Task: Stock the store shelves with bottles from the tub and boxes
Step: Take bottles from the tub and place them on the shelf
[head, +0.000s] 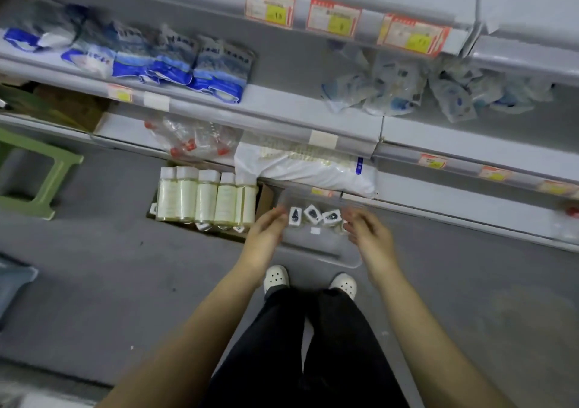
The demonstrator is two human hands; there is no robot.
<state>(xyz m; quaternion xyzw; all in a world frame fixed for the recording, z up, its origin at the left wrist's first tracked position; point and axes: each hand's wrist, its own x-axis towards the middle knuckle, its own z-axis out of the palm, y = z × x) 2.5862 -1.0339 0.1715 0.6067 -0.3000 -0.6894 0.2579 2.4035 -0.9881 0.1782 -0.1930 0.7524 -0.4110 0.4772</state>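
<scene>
Left hand [266,230] and right hand [371,235], fingers relaxed and empty, flank tub [319,252] of bottles [313,214]; best to grip both walls evenly.

Tub [316,251] open from above; box of bottles [205,199] tight on left, white bag [300,171] overhanging far rim.

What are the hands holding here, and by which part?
Cannot be told for sure. The left hand and right hand are at opposite side walls of the clear tub of small bottles, but blur hides whether they actually grip it.
</scene>
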